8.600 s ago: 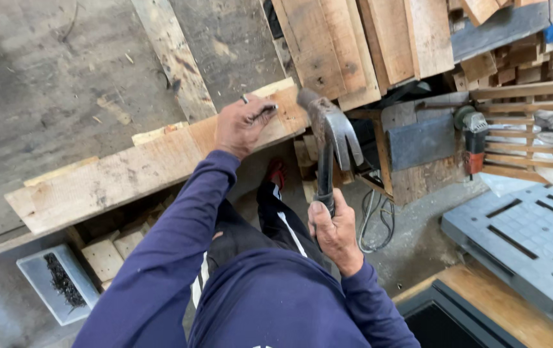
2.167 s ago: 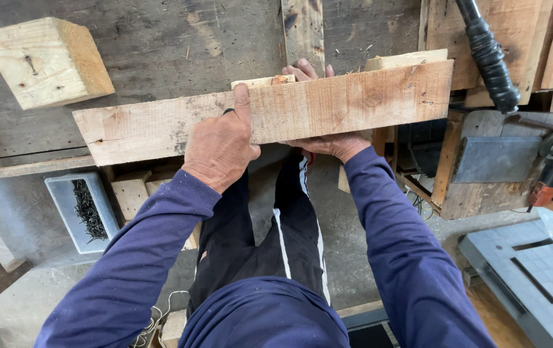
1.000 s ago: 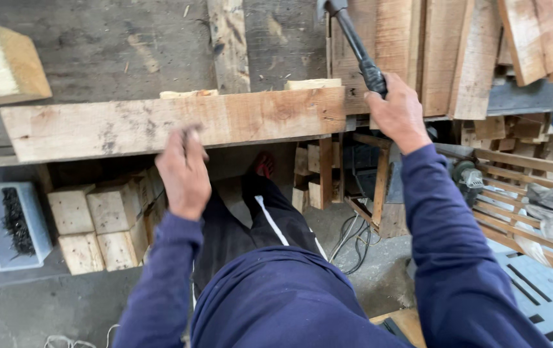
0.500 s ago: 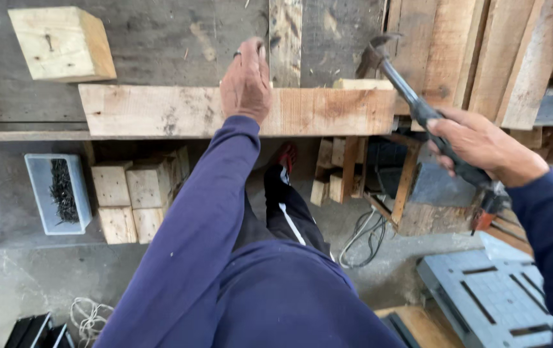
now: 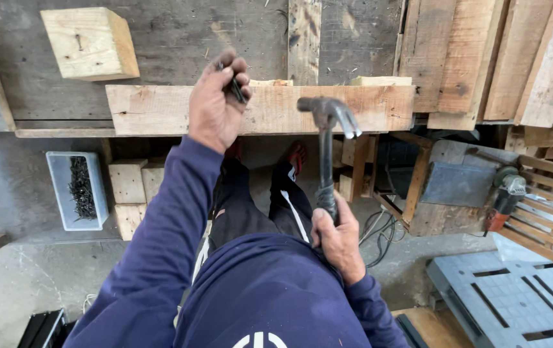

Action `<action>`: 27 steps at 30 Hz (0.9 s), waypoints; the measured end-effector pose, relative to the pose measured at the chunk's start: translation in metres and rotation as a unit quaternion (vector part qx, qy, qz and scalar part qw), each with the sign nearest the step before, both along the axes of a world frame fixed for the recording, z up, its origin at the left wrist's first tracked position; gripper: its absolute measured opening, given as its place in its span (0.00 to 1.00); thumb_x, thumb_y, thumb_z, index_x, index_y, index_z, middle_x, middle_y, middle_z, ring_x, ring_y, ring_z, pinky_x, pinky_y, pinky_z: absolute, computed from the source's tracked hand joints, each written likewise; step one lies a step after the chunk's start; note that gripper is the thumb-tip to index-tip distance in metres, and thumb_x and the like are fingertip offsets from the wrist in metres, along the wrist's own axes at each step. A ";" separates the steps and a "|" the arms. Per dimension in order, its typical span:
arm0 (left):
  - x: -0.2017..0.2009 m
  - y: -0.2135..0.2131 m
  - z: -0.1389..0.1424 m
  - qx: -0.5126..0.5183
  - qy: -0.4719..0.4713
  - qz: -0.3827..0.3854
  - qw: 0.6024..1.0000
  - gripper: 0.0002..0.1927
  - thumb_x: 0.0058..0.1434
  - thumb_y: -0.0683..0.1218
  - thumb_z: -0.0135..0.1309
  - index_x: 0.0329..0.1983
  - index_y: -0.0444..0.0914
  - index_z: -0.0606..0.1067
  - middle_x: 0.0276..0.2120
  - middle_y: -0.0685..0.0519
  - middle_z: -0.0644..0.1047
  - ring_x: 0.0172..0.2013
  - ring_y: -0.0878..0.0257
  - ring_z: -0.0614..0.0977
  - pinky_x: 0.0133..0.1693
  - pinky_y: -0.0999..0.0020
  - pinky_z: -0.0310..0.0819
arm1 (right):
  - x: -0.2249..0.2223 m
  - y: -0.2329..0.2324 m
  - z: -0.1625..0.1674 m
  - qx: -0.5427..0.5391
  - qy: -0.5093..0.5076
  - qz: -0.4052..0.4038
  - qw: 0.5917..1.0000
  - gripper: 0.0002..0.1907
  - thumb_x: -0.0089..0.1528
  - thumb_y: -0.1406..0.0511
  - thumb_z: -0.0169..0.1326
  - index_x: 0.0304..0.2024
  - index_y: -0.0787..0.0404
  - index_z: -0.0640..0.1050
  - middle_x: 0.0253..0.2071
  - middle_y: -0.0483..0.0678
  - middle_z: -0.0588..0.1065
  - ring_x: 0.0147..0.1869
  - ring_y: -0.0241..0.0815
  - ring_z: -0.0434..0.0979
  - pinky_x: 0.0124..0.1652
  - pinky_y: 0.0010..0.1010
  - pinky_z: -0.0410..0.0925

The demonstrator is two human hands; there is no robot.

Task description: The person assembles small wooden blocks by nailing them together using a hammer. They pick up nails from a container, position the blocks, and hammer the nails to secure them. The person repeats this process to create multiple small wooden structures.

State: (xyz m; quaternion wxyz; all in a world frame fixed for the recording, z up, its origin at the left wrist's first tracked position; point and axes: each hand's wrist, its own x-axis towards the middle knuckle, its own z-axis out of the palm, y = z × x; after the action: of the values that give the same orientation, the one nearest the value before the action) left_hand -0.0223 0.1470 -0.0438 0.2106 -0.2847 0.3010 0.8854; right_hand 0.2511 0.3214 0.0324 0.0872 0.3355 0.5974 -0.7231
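L hand is pinching a dark nail btwn thumb & fingertips, fingers curled nearly shut round it, hovering over the top edge of the long plank lying across the bench. R hand is wrapped tight round the hammer w/ the grip low on the handle, head pointing to 12 o'clock & hanging just in front of the plank's face, at 3 o'clock from the nail hand. Two small wood blocks are sitting behind the plank's top edge; the one at 12 o'clock from the hammer head is a pale block. A big loose block is resting on the bench at 10 o'clock from the L hand. Down at 8 o'clock a grey tray of nails is sitting on the floor. To do this well, prob.: nail is needing to stand upright, held low near the point, fingertips clear of its head; a few light taps first, then hand off before swinging hard. Hammer face should be landing square, else the nail is likely bending. Can't tell exactly where the tip is touching the wood, if at all.
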 end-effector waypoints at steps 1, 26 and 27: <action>0.010 -0.009 0.008 0.013 -0.002 -0.006 1.000 0.11 0.71 0.37 0.43 0.55 0.34 0.71 0.40 0.46 0.79 0.34 0.62 0.81 0.35 0.69 0.80 | 0.006 -0.007 -0.002 -0.002 -0.008 0.002 1.000 0.28 0.66 0.66 0.53 0.68 0.65 0.65 0.25 0.42 0.70 0.20 0.29 0.68 0.21 0.21 0.64; 0.064 -0.005 -0.002 -0.020 0.075 -0.194 0.978 0.05 0.67 0.44 0.63 0.37 0.40 0.77 0.31 0.56 0.75 0.31 0.67 0.73 0.33 0.69 0.68 | 0.010 -0.032 -0.026 0.035 -0.077 0.065 0.994 0.12 0.67 0.62 0.53 0.51 0.60 0.72 0.23 0.41 0.68 0.19 0.31 0.67 0.21 0.24 0.64; 0.058 -0.001 -0.004 -0.077 0.089 -0.210 0.971 0.05 0.68 0.44 0.64 0.38 0.40 0.79 0.30 0.57 0.73 0.30 0.68 0.71 0.32 0.69 0.64 | 0.010 -0.032 -0.026 0.024 -0.077 0.061 0.995 0.12 0.67 0.63 0.52 0.50 0.60 0.72 0.23 0.41 0.68 0.19 0.31 0.68 0.21 0.24 0.64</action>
State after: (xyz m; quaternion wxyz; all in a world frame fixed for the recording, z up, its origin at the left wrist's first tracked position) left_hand 0.0360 0.1465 -0.0481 0.3413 -0.1506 0.4387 0.8175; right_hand 0.2606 0.2897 0.0063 0.1691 0.3547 0.6255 -0.6741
